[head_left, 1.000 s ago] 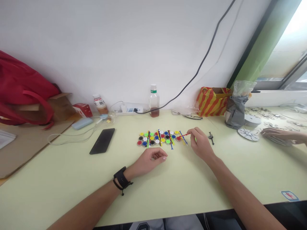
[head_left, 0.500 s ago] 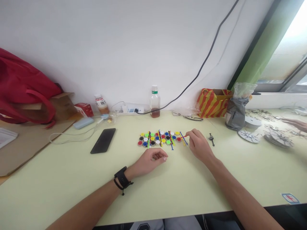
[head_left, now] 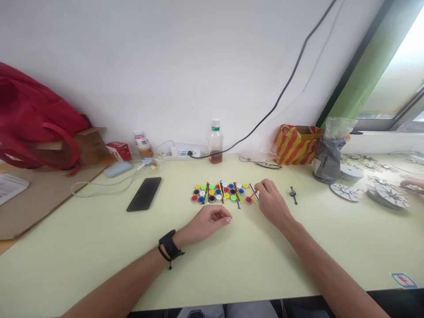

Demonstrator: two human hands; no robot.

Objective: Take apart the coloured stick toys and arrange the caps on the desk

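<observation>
Small round discs (head_left: 218,198) in several colours lie in rows on the table, with thin coloured plastic sticks (head_left: 239,194) laid across them. My right hand (head_left: 273,203) pinches a thin red stick (head_left: 254,194) at the right end of the rows. The stick's free end points down toward a red disc (head_left: 248,200), which sits a little apart from the others; I cannot tell if they touch. Blue and yellow sticks lie beside these fingers. My left hand (head_left: 207,223) rests in front of the rows, fingers loosely curled, thumb apart, holding nothing visible.
A dark disc with two arms (head_left: 292,194) lies right of my right hand. A black phone (head_left: 144,194) is at left, a bottle (head_left: 216,143) by the wall. Round slotted plates (head_left: 345,192) and another person's hand (head_left: 414,182) are at far right.
The red disc has shifted slightly toward me, away from the rows. My right hand has lowered slightly, and the red stick is now more steeply tilted. My left hand stays put.
</observation>
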